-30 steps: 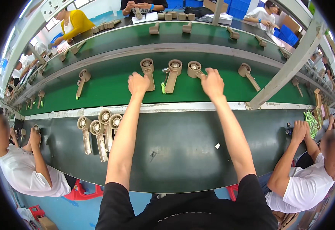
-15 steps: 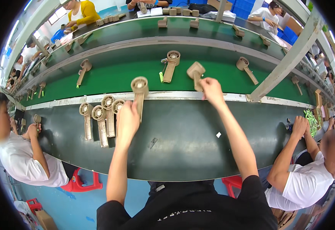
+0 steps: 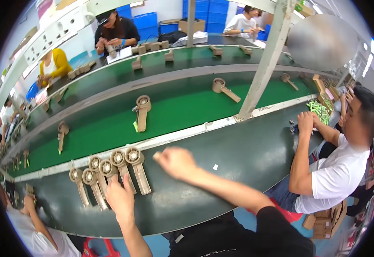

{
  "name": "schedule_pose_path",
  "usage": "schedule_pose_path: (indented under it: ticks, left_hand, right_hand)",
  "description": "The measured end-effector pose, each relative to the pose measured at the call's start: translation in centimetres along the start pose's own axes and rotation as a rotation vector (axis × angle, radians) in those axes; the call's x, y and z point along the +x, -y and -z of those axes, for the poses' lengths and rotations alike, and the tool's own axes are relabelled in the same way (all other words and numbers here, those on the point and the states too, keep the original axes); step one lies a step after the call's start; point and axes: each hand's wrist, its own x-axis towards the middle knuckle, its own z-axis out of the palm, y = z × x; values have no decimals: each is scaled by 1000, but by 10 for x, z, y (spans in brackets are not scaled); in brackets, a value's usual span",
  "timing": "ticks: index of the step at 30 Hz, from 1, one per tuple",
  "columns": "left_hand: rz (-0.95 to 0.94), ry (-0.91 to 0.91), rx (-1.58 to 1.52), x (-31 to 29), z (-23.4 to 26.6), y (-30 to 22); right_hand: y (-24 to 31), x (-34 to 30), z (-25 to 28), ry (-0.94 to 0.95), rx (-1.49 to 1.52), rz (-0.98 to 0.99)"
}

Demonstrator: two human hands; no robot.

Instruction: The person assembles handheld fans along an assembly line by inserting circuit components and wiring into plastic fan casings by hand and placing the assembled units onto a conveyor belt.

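Several tan handheld-fan housings [image 3: 134,156], each with a round grilled head and a long hollow handle, lie side by side at the near bench's left middle. Over their handles is my left hand [image 3: 120,198], thumb and forefinger apart, touching the group. Which handle it touches is partly hidden by the hand. To the right of the group, my right hand [image 3: 177,163] hovers above the bench with its fingers drawn together. A small pale tip shows at those fingers, too blurred to name.
Beyond a pale rail [image 3: 195,130], a green conveyor belt [image 3: 178,107] carries another fan housing [image 3: 143,107] with a green cell beside it. A metal post [image 3: 266,64] rises at the rail. A co-worker [image 3: 336,171] sits right, near green cells [image 3: 319,112]; another sits left.
The view has swung right and tilted. The housing my right hand held over the belt is out of it, and the one in my left hand is released. The bench group has grown.
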Motion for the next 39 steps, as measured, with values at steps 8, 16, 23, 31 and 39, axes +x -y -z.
schedule_pose_path:
  ticks: [8, 16, 23, 31, 39]
  left_hand:
    - [-443, -26, -60, 38, -33, -25]
    - [-506, 55, 38, 47, -52, -27]
    - [-551, 168, -252, 28, -49, -84]
    - [-537, 328, -278, -10, -128, -146]
    - [-705, 391, -687, -4, -147, -143]
  right_hand:
    - [-222, 146, 138, -762, -606, -169]
    - [-243, 155, 141, -530, -171, -532]
    - [-128, 33, 115, -459, 95, -177]
    - [-102, -92, 55, -364, 30, -155]
    - [-108, -91, 54, -301, 82, -37]
